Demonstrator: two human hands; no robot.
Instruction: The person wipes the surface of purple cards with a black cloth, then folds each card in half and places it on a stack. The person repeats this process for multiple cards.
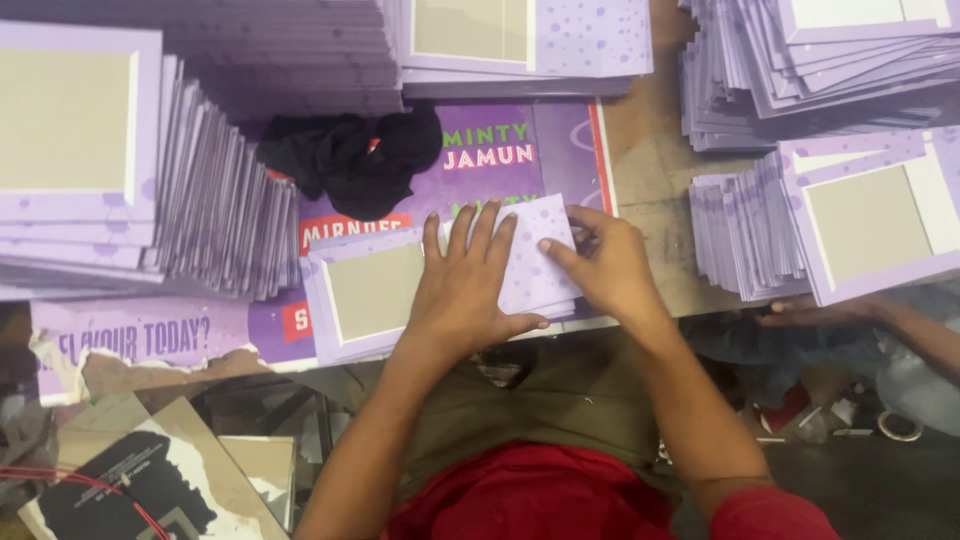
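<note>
While many finished stacks lie at ten and two o'clock, left hand [462, 285] presses flat, right hand [605, 265] pinches the purple dotted cardboard folder [400, 285], fold unfinished.

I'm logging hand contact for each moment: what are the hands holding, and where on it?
The left hand presses flat on the small stack of purple cards; the right hand pinches the top card's right edge.
</note>
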